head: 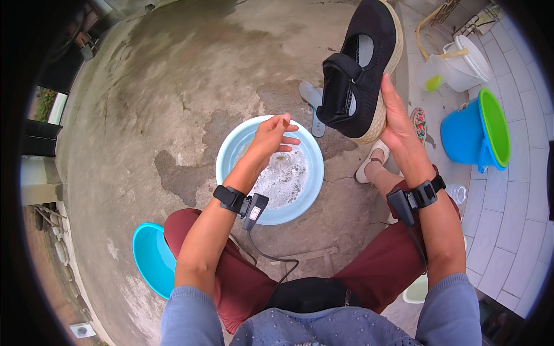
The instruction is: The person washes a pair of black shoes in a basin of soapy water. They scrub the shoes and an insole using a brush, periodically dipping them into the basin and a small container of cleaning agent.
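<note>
My right hand (399,123) grips a black fabric shoe (375,56) by its beige woven-look sole, with the strap and the opening facing me. The shoe is raised at the upper right, toe away from me. Pinched between the thumb and forefinger of my left hand (277,135) is a small brown scrap (285,123), too small to identify. The other fingers of that hand are spread above a pale blue basin (318,173). Foamy, greyish water (283,181) partly fills the basin, which stands on the concrete between my knees.
Grey insoles (312,99) lie beyond the basin; a floral insole (418,123) lies near my foot. At right stand a blue bucket (458,129) with a green one (494,125) inside, and a white bucket (465,73). A turquoise basin (151,259) sits at my left knee.
</note>
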`<act>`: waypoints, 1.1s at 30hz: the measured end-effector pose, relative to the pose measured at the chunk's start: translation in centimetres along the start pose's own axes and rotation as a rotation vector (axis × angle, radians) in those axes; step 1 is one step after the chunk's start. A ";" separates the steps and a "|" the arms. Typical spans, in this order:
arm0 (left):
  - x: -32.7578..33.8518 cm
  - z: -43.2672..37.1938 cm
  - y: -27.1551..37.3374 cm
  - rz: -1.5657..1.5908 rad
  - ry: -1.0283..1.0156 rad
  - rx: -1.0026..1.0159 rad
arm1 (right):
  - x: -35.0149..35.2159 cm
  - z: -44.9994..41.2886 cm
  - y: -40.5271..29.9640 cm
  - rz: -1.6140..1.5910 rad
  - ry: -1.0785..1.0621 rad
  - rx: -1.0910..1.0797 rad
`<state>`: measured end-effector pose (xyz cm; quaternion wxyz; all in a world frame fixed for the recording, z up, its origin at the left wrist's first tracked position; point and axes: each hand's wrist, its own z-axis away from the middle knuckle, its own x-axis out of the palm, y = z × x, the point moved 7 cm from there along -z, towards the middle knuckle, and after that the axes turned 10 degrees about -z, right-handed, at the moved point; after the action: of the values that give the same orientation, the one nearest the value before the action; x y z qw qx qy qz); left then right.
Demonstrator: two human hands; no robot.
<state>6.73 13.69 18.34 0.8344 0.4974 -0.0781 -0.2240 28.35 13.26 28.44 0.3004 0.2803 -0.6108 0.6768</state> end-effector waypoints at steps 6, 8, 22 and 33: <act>0.8 4.4 4.9 0.322 -0.226 0.308 | 2.4 1.2 6.2 -0.102 -0.115 0.214; 0.6 6.0 6.0 0.253 -0.212 0.387 | 3.3 1.5 7.6 -0.024 -0.166 0.268; -6.2 8.5 2.0 0.372 0.164 0.080 | 7.3 -0.6 15.7 0.118 0.031 0.483; -10.2 7.8 -3.8 0.281 0.233 -0.255 | 3.7 -1.9 15.7 0.577 0.180 0.438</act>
<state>-6.19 10.58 19.82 0.9170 0.3946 -0.0208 -0.0548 14.08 14.24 20.66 0.0827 0.0937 -0.4766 0.8702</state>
